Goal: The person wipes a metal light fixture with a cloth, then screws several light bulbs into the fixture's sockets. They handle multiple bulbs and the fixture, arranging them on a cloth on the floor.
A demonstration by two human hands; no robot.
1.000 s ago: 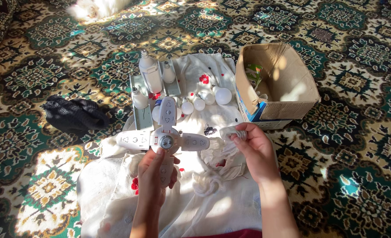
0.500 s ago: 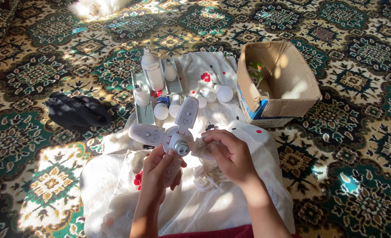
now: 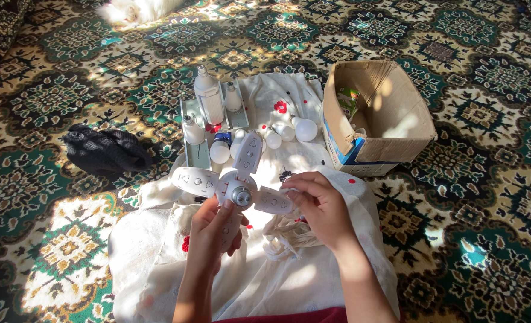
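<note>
— Where is the white plastic fan-shaped lamp with fold-out panels (image 3: pixel 236 182)?

— At the centre of the frame, above the white cloth with red flowers (image 3: pixel 157 251) on the patterned carpet (image 3: pixel 481 179). The left hand (image 3: pixel 214 230) has its fingers clamped on the lamp's lower panel and hub; the right hand (image 3: pixel 322 206) pinches the right-hand panel (image 3: pixel 274 200).

— How far along does it look?

— Three panels are spread, top, left and right; the fourth is hidden by the left hand. Round white bulbs (image 3: pixel 305 130) and white bottles (image 3: pixel 208 101) lie untouched above, with an open cardboard box (image 3: pixel 391 128) at upper right.
</note>
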